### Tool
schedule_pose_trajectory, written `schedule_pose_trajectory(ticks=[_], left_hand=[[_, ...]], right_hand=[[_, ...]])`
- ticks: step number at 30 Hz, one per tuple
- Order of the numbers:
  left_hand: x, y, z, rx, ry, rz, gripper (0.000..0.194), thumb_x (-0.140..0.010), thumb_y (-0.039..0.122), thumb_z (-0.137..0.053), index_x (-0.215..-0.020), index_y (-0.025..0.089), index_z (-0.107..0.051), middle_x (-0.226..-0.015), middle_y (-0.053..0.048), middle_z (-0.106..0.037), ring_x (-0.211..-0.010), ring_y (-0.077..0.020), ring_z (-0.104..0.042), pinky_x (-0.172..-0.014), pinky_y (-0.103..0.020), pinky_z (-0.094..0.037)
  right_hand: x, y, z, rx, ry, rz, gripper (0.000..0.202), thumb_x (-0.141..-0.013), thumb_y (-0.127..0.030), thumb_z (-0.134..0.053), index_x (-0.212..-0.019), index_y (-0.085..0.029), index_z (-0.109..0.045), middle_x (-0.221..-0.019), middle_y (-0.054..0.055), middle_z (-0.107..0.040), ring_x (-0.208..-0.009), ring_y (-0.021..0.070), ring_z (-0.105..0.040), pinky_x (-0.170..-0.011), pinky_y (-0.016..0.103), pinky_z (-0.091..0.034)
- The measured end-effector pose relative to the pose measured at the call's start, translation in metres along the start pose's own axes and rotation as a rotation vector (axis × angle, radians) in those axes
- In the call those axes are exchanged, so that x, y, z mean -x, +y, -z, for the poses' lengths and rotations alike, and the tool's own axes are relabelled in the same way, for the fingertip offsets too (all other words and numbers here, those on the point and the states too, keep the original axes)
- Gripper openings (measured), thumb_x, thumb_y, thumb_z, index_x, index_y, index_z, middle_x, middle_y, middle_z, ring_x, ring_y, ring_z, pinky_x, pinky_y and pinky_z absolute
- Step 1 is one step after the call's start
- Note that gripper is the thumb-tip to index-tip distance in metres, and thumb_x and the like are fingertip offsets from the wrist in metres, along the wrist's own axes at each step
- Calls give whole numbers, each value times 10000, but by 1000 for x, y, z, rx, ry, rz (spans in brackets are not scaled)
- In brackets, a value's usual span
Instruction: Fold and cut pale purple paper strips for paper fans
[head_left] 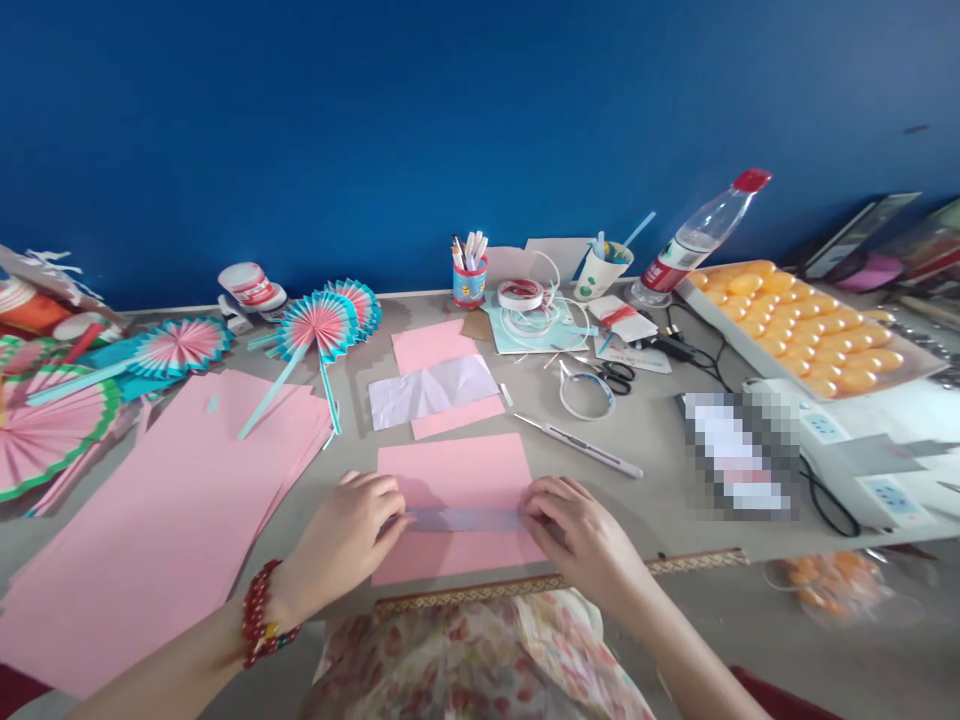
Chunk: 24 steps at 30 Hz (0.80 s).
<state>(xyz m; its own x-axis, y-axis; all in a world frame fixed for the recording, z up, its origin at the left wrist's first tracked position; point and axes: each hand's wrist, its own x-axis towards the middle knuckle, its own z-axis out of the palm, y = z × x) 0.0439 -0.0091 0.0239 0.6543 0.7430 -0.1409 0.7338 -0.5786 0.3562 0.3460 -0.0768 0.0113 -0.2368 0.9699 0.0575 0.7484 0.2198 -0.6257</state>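
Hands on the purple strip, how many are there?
2: left hand at the left end of the strip, right hand at the right end.

Deep blue wall [420, 130], paler toward the right, grey table [649, 430] against it

A paper-craft workspace, whether in a home or workshop unclear — a cluttered gray surface [667, 505] against a blue wall [450, 120], bearing pleated paper fans [319, 325], stacked pink sheets [165, 520], a craft knife [581, 447], scissors [604, 372] and a pen cup [470, 288].

Left fingers [388, 500], right fingers [545, 503] curled
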Motion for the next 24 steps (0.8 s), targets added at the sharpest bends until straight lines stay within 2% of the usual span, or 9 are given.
schedule_pose_trajectory(ticks=[7,14,24], left_hand=[[-6,1,1,-57,-41,-9,230,-968,225,-546,-743,193,-581,-820,-6,-602,-822,-192,-561,-760,-337,-332],[-5,-1,3,-12,-79,0,234,-973,235,-547,-743,192,-544,-840,-4,-590,-835,-185,-554,-758,-317,-360],[-6,-2,2,11,-89,30,254,-973,253,-540,-728,189,-528,-828,-5,-581,-824,-185,-552,-745,-317,-367]], right_hand=[[-5,7,7,33,6,-26,152,-899,-118,-583,-783,-217,-582,-912,30,-626,-889,198,-577,-790,322,-437],[-10,7,11,35,-59,-64,140,-859,-105,-640,-782,-218,-606,-918,20,-642,-904,200,-562,-805,327,-436],[-10,11,11,30,-79,-35,122,-865,-131,-655,-792,-220,-616,-946,27,-645,-943,213,-558,-821,338,-435]])
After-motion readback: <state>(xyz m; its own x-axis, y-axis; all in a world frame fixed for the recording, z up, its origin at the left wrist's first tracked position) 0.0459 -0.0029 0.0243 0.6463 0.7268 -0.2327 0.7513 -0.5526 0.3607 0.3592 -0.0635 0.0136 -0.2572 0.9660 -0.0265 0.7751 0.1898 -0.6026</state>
